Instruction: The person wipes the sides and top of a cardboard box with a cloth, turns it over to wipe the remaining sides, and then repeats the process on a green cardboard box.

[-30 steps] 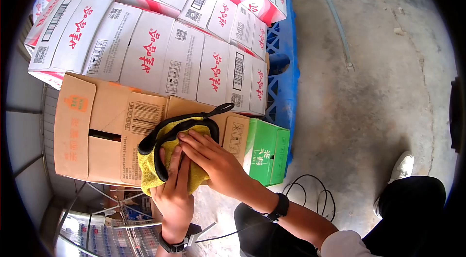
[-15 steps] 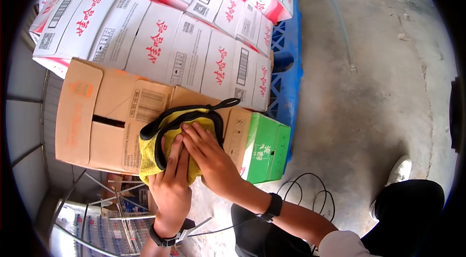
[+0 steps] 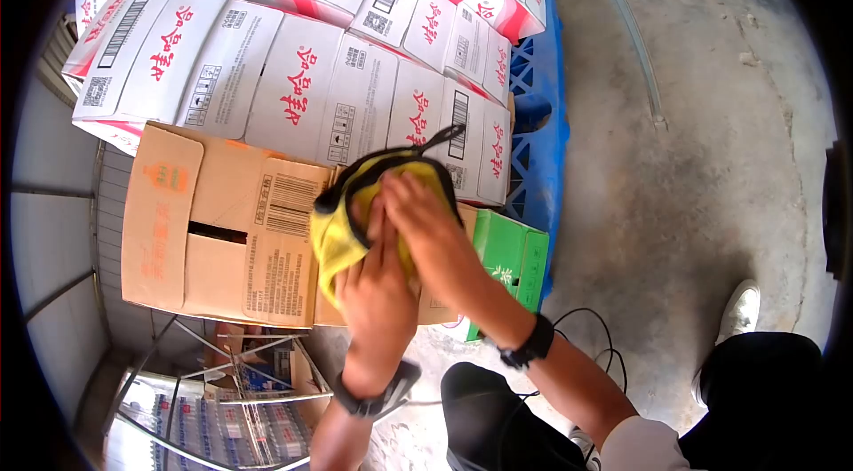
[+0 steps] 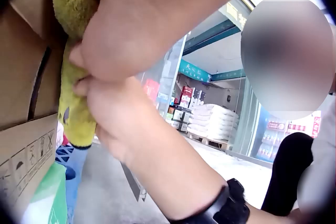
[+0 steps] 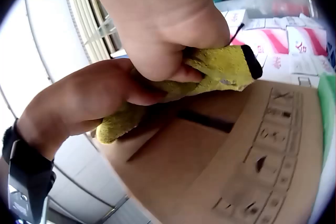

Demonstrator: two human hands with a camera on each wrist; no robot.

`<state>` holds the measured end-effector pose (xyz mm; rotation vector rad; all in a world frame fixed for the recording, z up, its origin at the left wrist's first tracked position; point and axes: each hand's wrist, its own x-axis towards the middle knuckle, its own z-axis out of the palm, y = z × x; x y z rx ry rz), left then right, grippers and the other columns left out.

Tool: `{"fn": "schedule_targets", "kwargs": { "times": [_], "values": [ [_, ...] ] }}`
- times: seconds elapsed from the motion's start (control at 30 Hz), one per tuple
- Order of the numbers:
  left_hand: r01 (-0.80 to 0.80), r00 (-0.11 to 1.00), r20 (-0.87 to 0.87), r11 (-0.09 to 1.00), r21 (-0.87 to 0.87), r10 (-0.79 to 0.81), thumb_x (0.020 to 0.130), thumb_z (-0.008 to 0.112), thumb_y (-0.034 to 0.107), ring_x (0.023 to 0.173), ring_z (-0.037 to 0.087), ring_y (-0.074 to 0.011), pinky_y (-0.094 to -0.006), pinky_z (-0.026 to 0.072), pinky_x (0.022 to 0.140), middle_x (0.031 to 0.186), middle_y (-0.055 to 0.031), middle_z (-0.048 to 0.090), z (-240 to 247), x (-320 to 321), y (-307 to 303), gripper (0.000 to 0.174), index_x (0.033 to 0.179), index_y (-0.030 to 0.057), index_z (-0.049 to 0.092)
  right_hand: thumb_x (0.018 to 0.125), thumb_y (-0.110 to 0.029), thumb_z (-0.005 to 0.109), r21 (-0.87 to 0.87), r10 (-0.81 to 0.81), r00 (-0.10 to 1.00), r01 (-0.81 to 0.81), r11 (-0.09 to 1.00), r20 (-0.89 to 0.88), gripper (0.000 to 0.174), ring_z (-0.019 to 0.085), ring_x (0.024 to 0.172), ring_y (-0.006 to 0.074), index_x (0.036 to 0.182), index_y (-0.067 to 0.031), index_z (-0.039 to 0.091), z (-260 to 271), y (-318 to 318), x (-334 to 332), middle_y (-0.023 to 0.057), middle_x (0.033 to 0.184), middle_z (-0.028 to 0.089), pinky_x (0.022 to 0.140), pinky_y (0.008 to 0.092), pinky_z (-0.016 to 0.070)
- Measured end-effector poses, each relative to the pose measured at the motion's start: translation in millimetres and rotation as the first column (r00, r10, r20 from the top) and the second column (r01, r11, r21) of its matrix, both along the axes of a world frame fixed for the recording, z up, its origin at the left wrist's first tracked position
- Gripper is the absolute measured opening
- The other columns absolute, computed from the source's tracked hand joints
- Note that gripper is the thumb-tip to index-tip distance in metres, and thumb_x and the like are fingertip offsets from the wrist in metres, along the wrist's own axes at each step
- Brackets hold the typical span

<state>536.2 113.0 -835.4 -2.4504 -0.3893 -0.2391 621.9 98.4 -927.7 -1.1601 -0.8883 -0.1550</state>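
Note:
A yellow plush cloth point(image 3: 330, 251) with black edging and a black loop lies bunched over the tan carton point(image 3: 227, 204). My left hand point(image 3: 380, 284) holds it from the near side, fingers pointing away from me. Beside it my right hand point(image 3: 440, 240) grips the same cloth, its fingertips close to the left ones. In the right wrist view both thumbs bend against the cloth point(image 5: 226, 66), near the carton's printed top point(image 5: 262, 145). The left wrist view shows the cloth point(image 4: 73, 98) between my hands and the carton. Motion blurs the fingers in the head view.
Rows of white and pink cartons point(image 3: 293, 71) stand just beyond. A green box point(image 3: 524, 258) sits at the right end of the tan carton, along the blue pallet point(image 3: 538, 169). A black cable point(image 3: 600, 320) loops on the concrete floor point(image 3: 657, 204) by my legs.
Both hands and the cloth have moved right and away from me across the tan carton. The cartons have also shifted a little in the head view.

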Motion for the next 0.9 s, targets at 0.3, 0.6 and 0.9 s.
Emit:
{"fn": "schedule_targets", "kwargs": {
  "times": [0.3, 0.6, 0.9],
  "values": [
    [-0.119, 0.972, -0.212, 0.991, -0.067, 0.102, 0.079, 0.052, 0.000, 0.129, 0.051, -0.0272, -0.0373, 0.0375, 0.104, 0.146, -0.0071, 0.052, 13, -48, -13, 0.056, 0.135, -0.0002, 0.057, 0.089, -0.005, 0.046, -0.114, -0.037, 0.996, 0.028, 0.993, -0.084, 0.058, 0.029, 0.144, 0.0421, 0.145, 0.0098, 0.035, -18, 2, -75, 0.0260, 0.155, 0.030, 0.118, 0.0491, 0.0261],
    [-0.082, 0.980, -0.184, 0.995, -0.064, 0.069, 0.076, 0.051, -0.005, 0.124, 0.054, -0.0322, -0.0405, 0.0382, 0.106, 0.147, -0.0043, 0.052, 6, -35, -14, 0.057, 0.132, -0.0005, 0.059, 0.091, -0.004, 0.045, -0.160, -0.047, 0.996, 0.036, 0.987, -0.069, 0.058, 0.027, 0.145, 0.0419, 0.146, 0.0106, 0.032, -24, 2, -66, 0.0262, 0.154, 0.031, 0.119, 0.0496, 0.0253],
    [-0.012, 0.993, -0.121, 0.997, -0.079, 0.003, 0.076, 0.053, 0.002, 0.130, 0.049, -0.0289, -0.0394, 0.0329, 0.110, 0.147, -0.0074, 0.050, -4, -2, 2, 0.055, 0.131, -0.0044, 0.057, 0.084, -0.010, 0.050, -0.096, -0.032, 0.996, 0.025, 0.995, -0.079, 0.065, 0.029, 0.144, 0.0433, 0.143, 0.0118, 0.036, -18, 5, -27, 0.0288, 0.153, 0.032, 0.118, 0.0510, 0.0235]
  ]
}}
